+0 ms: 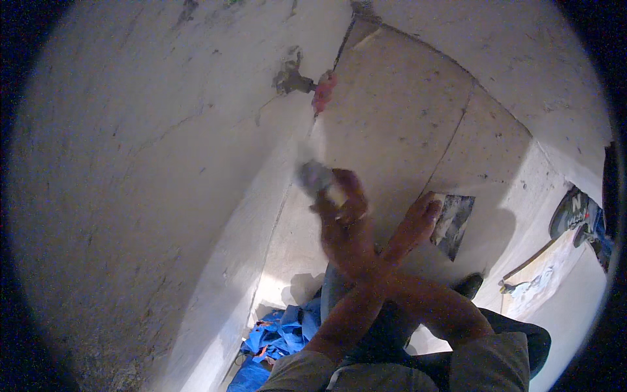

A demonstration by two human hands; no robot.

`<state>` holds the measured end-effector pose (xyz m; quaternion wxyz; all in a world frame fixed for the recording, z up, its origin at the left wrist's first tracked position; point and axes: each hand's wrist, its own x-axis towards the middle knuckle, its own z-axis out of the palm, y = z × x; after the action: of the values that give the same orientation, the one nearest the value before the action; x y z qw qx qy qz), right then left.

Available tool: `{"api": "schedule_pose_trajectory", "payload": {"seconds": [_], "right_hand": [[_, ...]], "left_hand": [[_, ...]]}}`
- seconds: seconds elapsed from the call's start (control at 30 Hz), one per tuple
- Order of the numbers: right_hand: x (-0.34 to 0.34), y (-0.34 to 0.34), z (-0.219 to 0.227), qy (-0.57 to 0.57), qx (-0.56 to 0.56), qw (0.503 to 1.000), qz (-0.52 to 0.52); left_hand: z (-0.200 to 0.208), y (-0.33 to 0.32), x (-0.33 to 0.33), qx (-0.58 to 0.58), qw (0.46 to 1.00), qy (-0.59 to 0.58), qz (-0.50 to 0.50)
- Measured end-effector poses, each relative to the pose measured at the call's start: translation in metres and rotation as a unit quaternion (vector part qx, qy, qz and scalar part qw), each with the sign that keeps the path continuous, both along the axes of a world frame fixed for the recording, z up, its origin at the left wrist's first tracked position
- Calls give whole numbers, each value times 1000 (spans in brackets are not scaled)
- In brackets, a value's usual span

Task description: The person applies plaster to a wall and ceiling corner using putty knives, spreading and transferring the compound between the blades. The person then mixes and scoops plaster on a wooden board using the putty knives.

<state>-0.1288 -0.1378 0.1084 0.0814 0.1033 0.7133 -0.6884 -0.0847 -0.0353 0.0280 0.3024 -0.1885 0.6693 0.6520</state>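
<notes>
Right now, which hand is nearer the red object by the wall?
Right. In this view, the right hand is below and slightly right of the red object; the left hand is farther down and right.

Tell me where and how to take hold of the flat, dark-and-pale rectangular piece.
I'd pinch the rectangular piece by its right-hand edge, coming in from the right. It looks flat with straight sides, so a thin edge should suit a pinch; that edge is uncovered, while the left hand crowds its upper left. Whether the edge lies flush, I cannot tell.
</notes>
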Motion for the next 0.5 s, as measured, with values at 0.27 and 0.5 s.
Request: {"api": "schedule_pose_trajectory", "payload": {"seconds": [0.27,0.5], "right_hand": [[-99,-10,-58,150,223,962,-50],[-78,-36,-59,217,218,950,-51]], "left_hand": [[-22,-1,27,-60,996,60,-9],[-24,11,19,-11,999,-19,36]]}}
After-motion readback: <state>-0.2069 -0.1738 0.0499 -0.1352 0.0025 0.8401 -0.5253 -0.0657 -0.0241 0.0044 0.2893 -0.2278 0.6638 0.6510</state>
